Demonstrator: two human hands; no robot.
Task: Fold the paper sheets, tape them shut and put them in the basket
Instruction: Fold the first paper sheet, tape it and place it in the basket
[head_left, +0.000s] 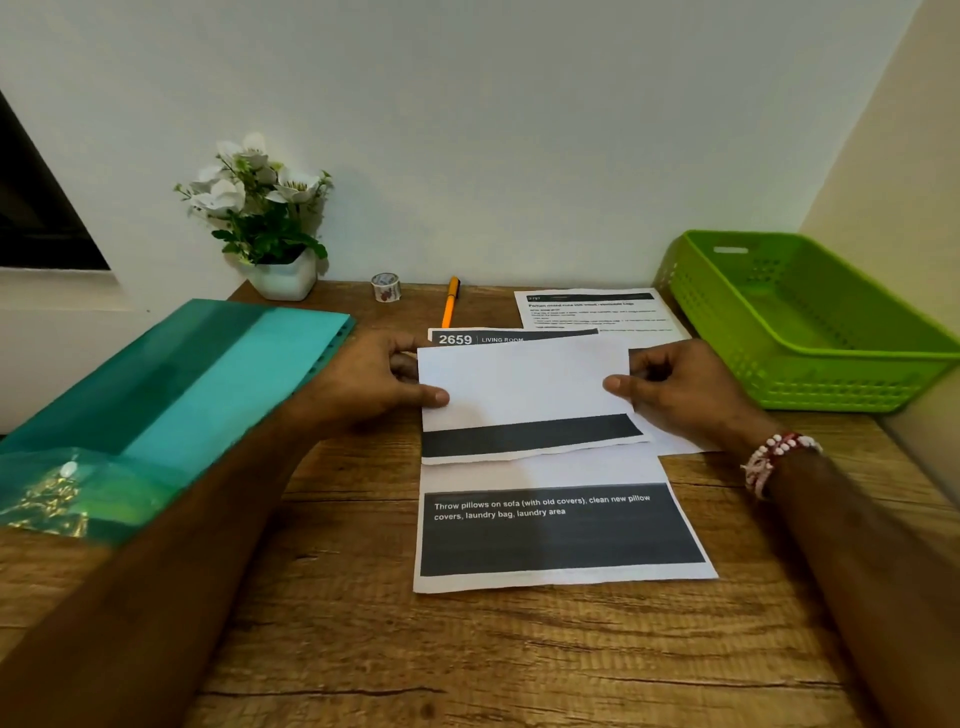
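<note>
- Midway through a fold, we pinch the turned-over top flap of the printed paper sheet (550, 530) at its side edges: left hand (379, 379) and right hand (675, 384), thumbs on top.
- The sheet lies at the centre of the wooden table (467, 649), its lower half flat.
- A second sheet (587, 312) lies behind it, just beside the green basket (810, 332) on the right.
- A tape roll (386, 287) and an orange pen (451, 306) sit near the wall; a teal folder (171, 374) lies to the left.

Tiny illegible print on the far sheet (592, 312); green basket (831, 387) partly beyond the right edge
</note>
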